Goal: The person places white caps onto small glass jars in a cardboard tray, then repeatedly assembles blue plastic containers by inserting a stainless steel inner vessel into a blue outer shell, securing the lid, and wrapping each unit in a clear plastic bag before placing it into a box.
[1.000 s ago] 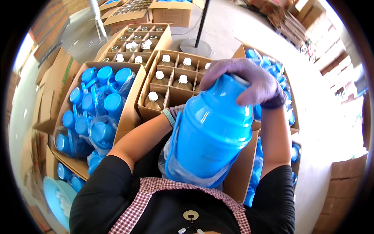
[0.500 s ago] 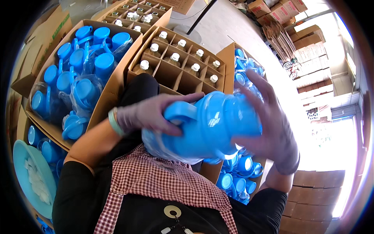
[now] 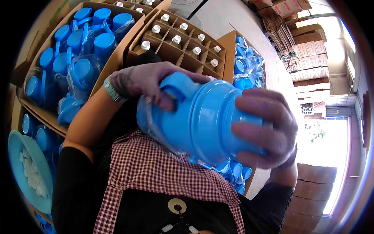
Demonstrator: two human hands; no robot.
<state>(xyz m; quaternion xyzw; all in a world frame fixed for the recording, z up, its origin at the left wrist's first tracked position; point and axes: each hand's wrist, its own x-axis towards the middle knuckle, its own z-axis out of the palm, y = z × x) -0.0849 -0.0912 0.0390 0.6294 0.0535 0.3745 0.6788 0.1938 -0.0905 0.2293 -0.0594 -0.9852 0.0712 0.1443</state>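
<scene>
A large blue plastic thermos jug (image 3: 202, 121) lies tilted on its side above my lap, its narrower top end pointing right. My left hand (image 3: 152, 80), in a purple-grey glove, is wrapped around the jug's body beside its side handle. Over the top end, my gloved right hand (image 3: 269, 128) curls its fingers round the cap. Clear plastic film clings to the jug's lower part. The palm side of the right hand is hidden.
To the left stands a carton (image 3: 103, 78) of blue jugs in plastic film. A divided carton (image 3: 171, 56) holds white-capped bottles ahead. More blue jugs (image 3: 243, 64) fill boxes at right. A turquoise basin (image 3: 17, 152) with white pieces sits at lower left.
My right hand has gone from spread fingers beside the jug's top end to closing over its cap. The left hand keeps its hold, and the view has shifted slightly.
</scene>
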